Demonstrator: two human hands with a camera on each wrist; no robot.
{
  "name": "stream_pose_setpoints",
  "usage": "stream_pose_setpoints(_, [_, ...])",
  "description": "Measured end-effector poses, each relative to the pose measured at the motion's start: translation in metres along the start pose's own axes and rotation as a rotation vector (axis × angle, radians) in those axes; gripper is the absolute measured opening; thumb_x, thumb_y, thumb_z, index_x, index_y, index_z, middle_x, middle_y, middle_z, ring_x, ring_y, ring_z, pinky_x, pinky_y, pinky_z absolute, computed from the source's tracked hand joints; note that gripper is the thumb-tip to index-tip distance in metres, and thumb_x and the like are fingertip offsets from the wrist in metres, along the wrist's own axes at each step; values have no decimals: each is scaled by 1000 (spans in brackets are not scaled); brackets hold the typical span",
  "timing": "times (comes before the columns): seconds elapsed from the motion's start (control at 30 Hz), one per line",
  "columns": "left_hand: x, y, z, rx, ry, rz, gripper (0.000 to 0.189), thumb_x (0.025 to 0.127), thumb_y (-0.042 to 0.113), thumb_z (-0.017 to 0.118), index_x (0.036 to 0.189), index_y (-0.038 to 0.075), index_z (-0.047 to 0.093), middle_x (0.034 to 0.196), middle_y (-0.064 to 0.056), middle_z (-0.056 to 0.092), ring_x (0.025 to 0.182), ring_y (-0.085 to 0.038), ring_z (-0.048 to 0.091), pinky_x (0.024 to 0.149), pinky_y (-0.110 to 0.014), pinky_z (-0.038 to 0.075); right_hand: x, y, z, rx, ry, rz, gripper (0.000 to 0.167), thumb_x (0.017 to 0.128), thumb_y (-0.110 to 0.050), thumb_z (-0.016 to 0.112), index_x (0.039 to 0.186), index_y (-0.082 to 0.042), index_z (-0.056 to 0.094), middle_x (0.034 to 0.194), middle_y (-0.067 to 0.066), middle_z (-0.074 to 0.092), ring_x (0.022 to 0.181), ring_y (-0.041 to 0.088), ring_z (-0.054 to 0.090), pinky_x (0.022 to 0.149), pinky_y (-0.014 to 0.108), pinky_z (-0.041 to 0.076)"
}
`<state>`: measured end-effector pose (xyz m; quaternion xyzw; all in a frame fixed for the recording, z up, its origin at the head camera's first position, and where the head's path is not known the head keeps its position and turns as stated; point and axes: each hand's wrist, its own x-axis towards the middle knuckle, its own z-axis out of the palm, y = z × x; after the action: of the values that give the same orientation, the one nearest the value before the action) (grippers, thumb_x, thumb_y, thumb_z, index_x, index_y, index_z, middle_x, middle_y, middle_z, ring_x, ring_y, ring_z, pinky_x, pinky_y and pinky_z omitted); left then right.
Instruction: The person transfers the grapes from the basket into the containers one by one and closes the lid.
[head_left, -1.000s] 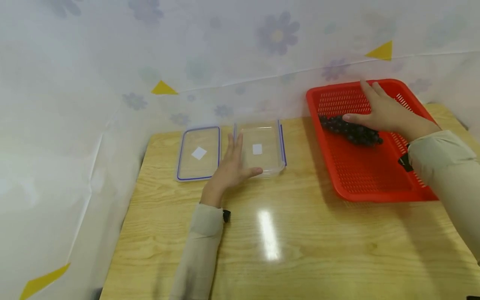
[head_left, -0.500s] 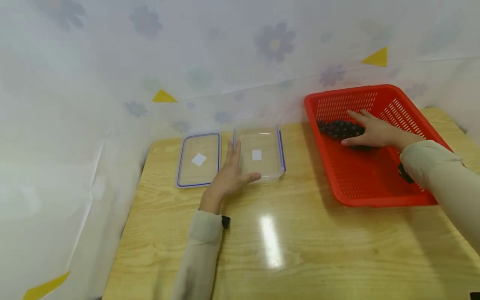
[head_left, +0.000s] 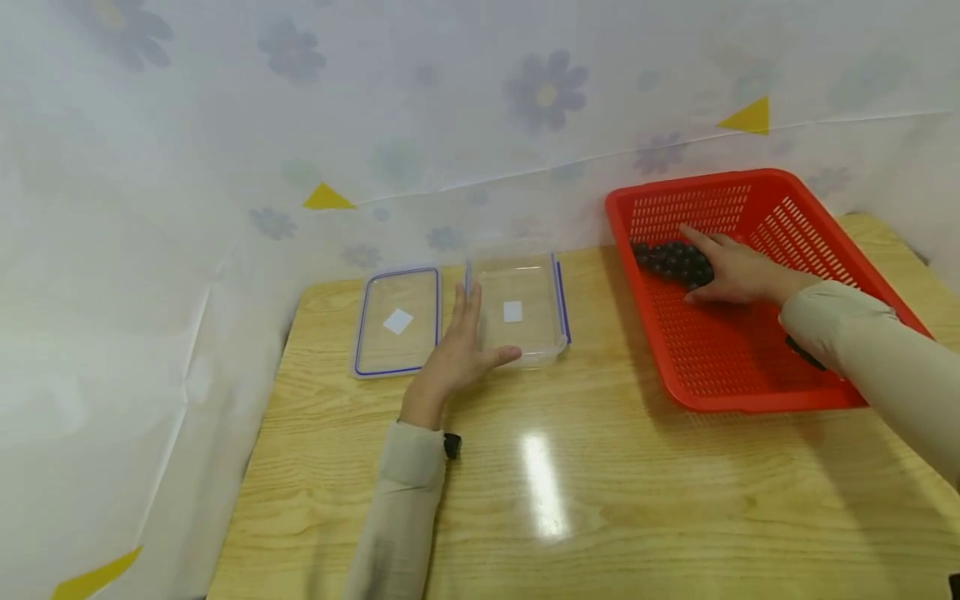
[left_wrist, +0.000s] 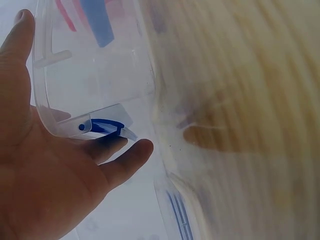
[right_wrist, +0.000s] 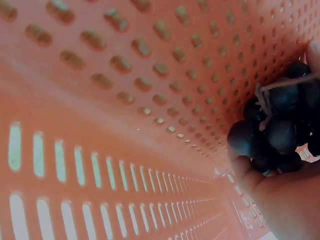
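My right hand (head_left: 738,271) is down inside the red basket (head_left: 663,358), around a bunch of dark grapes (head_left: 667,260). In the right wrist view the grapes (right_wrist: 282,132) lie between thumb and fingers, with a stem showing on top; part of the bunch is hidden by the hand. My left hand (head_left: 453,358) has its fingers straight along the left side of a clear plastic container (head_left: 528,329) and its thumb at the front corner. The left wrist view shows the container wall (left_wrist: 100,80) and a blue-edged flap close to the left fingers.
A clear lid with a blue seal (head_left: 375,342) lies left of the container, bearing a white square label (head_left: 398,321). Flower-patterned white sheeting (head_left: 450,108) with yellow triangles stands behind the wooden table (head_left: 465,533).
My right hand has come down into the basket and closed in around the grapes. The left hand stays by the container. The head view has tilted up slightly.
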<state>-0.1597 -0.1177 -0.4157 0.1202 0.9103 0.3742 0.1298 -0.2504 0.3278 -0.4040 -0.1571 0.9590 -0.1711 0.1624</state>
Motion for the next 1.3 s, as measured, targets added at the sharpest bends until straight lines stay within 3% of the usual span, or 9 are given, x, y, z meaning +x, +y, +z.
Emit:
stream_pose_setpoints(0.4, [3,0,-2,0,8,7,116,89,52,74,161,34,-14,159,12,-31,152,-32,3,118,-55,20,7,2,-3,-77,60,-42,85,87,-13,74,155,1,26,136,43,43,118,58,47,92,70,41])
stream_pose_setpoints(0.53, [3,-1,-2,-1,10,6,116,88,52,75,161,33,-13,159,12,-31,152,-32,3,118,-55,20,7,2,-5,-122,80,-57,77,87,-13,72,152,1,34,123,37,58,97,47,62,80,62,49])
stream_pose_setpoints(0.63, [3,-1,-1,-2,12,5,115,88,52,75,162,31,-12,160,12,-30,152,-32,3,117,-56,20,7,1,-8,-131,83,-57,74,87,-13,71,152,-1,37,111,32,65,84,38,63,74,59,50])
stream_pose_setpoints(0.73, [4,0,-2,-2,13,4,115,88,52,75,162,31,-11,160,11,-30,152,-31,3,117,-56,20,6,1,-12,-133,79,-52,72,88,-13,70,152,-2,38,109,31,65,84,38,62,74,59,50])
stream_pose_setpoints(0.9, [6,1,-2,-6,10,-3,116,88,52,76,160,36,-13,160,12,-30,152,-31,2,117,-55,21,3,-1,-17,-139,69,-21,69,91,-13,67,154,-5,38,122,35,60,88,42,62,74,59,50])
stream_pose_setpoints(1.03, [7,3,-1,-12,8,-9,116,87,52,76,161,33,-12,162,10,-29,152,-31,2,117,-55,21,-2,-2,-22,-145,79,4,65,93,-13,63,153,-7,40,122,36,59,81,37,60,65,53,50])
stream_pose_setpoints(1.13, [8,3,0,-5,14,-11,116,87,53,76,162,30,-9,164,6,-26,152,-32,4,117,-55,22,-5,-3,-26,-113,76,33,64,95,-13,59,155,-8,37,112,34,63,70,31,56,58,46,46])
stream_pose_setpoints(1.23, [9,3,0,2,14,-15,116,87,54,76,162,32,-10,165,5,-26,152,-32,5,117,-54,22,-6,-4,-32,-64,77,55,65,97,-16,57,157,-8,33,110,31,63,64,28,52,59,43,43])
stream_pose_setpoints(1.3, [11,3,0,4,13,-18,116,87,54,76,161,34,-11,164,6,-26,152,-32,5,117,-54,22,-8,-5,-38,-29,78,55,66,98,-18,58,157,-6,33,119,34,59,68,29,53,63,44,44])
